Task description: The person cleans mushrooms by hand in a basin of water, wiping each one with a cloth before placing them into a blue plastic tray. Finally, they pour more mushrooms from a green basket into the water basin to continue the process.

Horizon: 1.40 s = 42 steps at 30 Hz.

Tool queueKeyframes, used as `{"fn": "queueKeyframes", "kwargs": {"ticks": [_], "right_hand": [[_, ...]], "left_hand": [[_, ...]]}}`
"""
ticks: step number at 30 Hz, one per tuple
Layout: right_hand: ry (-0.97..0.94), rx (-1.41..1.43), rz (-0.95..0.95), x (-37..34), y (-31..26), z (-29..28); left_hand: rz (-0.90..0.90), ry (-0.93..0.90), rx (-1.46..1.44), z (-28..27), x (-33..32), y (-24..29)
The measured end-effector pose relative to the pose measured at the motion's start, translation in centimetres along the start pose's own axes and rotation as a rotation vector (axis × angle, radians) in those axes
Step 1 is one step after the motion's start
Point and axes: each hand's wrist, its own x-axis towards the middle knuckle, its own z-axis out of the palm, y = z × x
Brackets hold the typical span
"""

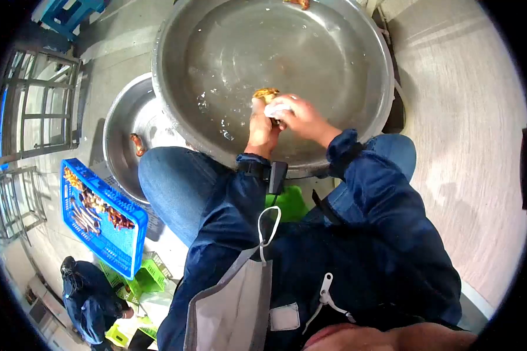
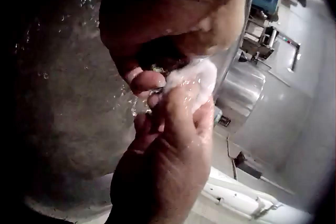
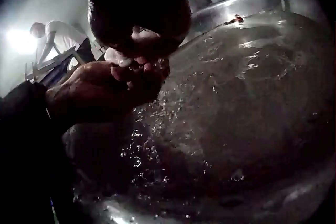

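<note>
While my left hand point(image 1: 263, 130) grips the yellow-brown, mushroom-like piece point(image 1: 267, 92) over the near half of the basin point(image 1: 173, 76), my right hand point(image 1: 305, 121) pinches a white wad point(image 1: 277, 110) beside it. I seem to be wiping; the next move probably calls for turning the piece.

Metal basins point(image 1: 173, 64) on floor point(image 1: 123, 44)

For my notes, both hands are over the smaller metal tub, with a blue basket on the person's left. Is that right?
Not quite: the left hand and right hand are over the larger tub, as the head view shows; the blue basket is on the person's left.
</note>
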Motion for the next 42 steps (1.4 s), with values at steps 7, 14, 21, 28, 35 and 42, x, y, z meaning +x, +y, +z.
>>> {"fn": "queueKeyframes", "kwargs": {"ticks": [7,14,21,28,35,42], "right_hand": [[0.008,-0.412,0.096,-1.9,3.1,-2.9],[-0.263,-0.656,0.002,-2.0,5.7,-3.1],[-0.22,-0.549,0.136,-1.5,4.6,-3.6],[-0.226,-0.523,0.206,-1.0,1.1,-3.3],[-0.227,-0.559,0.149,0.2,-4.6,-6.0],[0.092,-0.701,0.079,-2.1,-3.7,-11.9]], "left_hand": [[0.592,0.309,1.522,2.3,-0.9,3.5],[1.19,0.429,1.773,8.6,-2.5,20.3],[0.644,0.755,1.43,-15.0,-6.3,34.2],[0.108,0.708,1.031,-46.0,-7.6,13.7],[0.279,0.423,2.261,-46.1,-8.1,17.9],[0.533,0.338,0.834,-10.1,-9.0,33.0]]}}
